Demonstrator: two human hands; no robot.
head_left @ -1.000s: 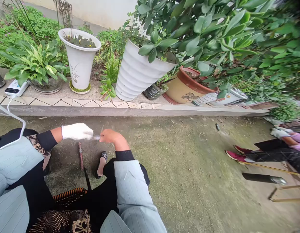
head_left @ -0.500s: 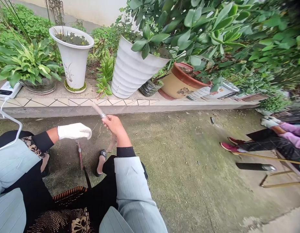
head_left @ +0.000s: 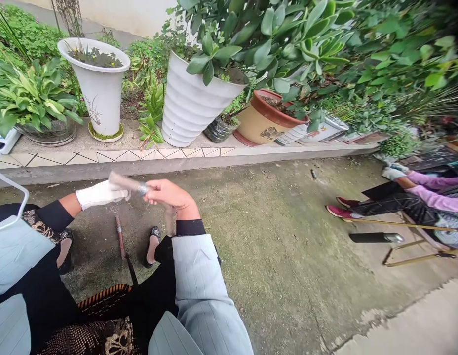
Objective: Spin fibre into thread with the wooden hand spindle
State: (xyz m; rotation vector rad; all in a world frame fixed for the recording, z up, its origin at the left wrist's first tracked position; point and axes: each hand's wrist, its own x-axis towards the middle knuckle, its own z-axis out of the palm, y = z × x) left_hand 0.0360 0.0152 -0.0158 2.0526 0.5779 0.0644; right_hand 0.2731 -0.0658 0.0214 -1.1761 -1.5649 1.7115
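My left hand (head_left: 97,194), in a white glove, has its fingers closed on a thin wire. Loose loops of that wire (head_left: 115,208) show faintly below the glove. Bare, my right hand (head_left: 168,193) grips a pale, brush-like bundle (head_left: 122,181) bound with silvery wire near my fingers. The bundle is blurred, and its free end points left, passing in front of the gloved fingers. A pale strip (head_left: 170,221) hangs below my right wrist. Beneath my hands, a reddish rod (head_left: 120,237) with a dark lower part stands between my feet.
Ahead runs a low tiled ledge (head_left: 140,156) carrying several pots, including a flared white pot (head_left: 105,98), a ribbed white pot (head_left: 194,103) and a tan pot (head_left: 264,121). On the right sits another person (head_left: 425,197) beside a dark cylinder (head_left: 375,237). A white bent tube (head_left: 19,190) stands at left.
My right hand has tipped the bundle further left and down, so it now overlaps the glove. My left hand has shifted slightly left. The whole view has also moved a little.
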